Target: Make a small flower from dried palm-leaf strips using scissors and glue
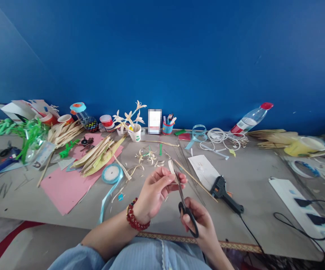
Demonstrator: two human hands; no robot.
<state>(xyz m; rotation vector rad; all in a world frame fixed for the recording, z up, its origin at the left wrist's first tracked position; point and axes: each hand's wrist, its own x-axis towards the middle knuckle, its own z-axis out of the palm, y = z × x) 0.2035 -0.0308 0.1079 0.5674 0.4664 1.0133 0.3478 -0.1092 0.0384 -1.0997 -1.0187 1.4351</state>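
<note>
My left hand (158, 185), with a red bead bracelet at the wrist, pinches a small pale strip (170, 167) between thumb and fingers. My right hand (199, 217) is closed round the black handles of a pair of scissors (181, 193). The scissors point up and away, and their blades reach the strip beside my left fingertips. Behind my hands, cut pale pieces (148, 155) lie on the grey table (162, 221). To the left are a roll of light blue ribbon (112, 173) and a bundle of dried husks (97, 157).
A black glue gun (226, 195) lies right of my hands, near a white paper (203, 170). Farther right is a white power strip (297, 213) with black cords. Pink paper (66, 187) lies left. Along the blue wall stand a cup of pale flowers (135, 133) and a tilted bottle (249, 120).
</note>
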